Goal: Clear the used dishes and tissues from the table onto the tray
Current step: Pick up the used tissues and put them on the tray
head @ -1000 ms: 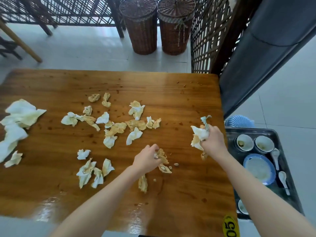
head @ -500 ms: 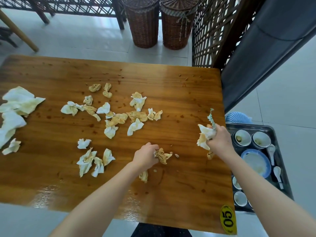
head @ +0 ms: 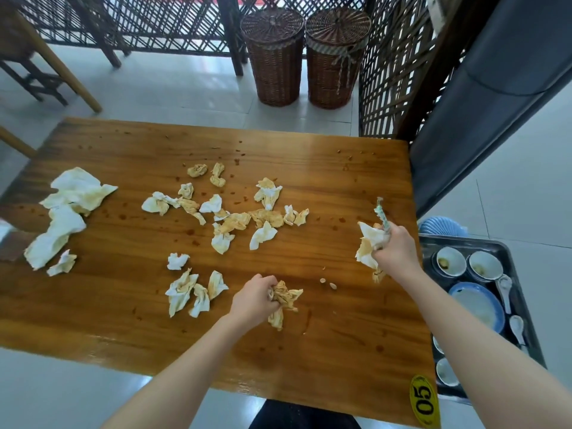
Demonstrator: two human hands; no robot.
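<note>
The left hand (head: 253, 300) curls its fingers round a stained tissue wad (head: 286, 300) on the table (head: 340, 351). The right hand (head: 394, 250) clenches a tissue bunch (head: 366, 246), perhaps with a wrapper strip. Loose tissues (head: 235, 221) lie beyond the left fingers. The tray (head: 521, 292) of dishes sits just right of the right fist.

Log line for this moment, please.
phase: gathering tissues | left hand: grips crumpled tissue | right hand: holds tissue wad | tray: dishes loaded | loose tissues: many on table
</note>
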